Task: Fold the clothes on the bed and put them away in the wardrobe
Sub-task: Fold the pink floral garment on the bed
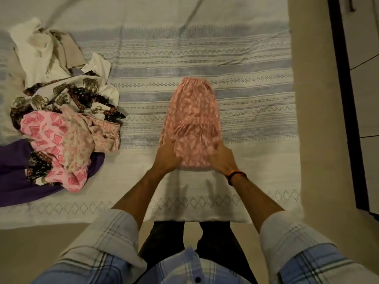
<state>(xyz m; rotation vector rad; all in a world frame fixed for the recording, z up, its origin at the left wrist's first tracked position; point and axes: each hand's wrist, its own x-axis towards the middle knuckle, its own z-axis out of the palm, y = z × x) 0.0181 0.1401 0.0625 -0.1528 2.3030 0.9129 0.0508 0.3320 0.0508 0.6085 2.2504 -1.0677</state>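
Observation:
A salmon-pink printed garment (192,111) lies lengthwise on the bed (256,152), folded into a narrow strip with its elastic waistband at the far end. My left hand (167,155) grips its near-left corner. My right hand (222,157), with a dark and orange band on the wrist, holds the near-right corner. The near hem is bunched and slightly blurred between both hands.
A heap of unfolded clothes (59,119) fills the bed's left side: white, elephant-print, pink-patterned and purple pieces. The bed's striped white and blue cover (184,58) stretches behind. A dark-framed door or wardrobe edge (346,99) stands at the right, across beige floor.

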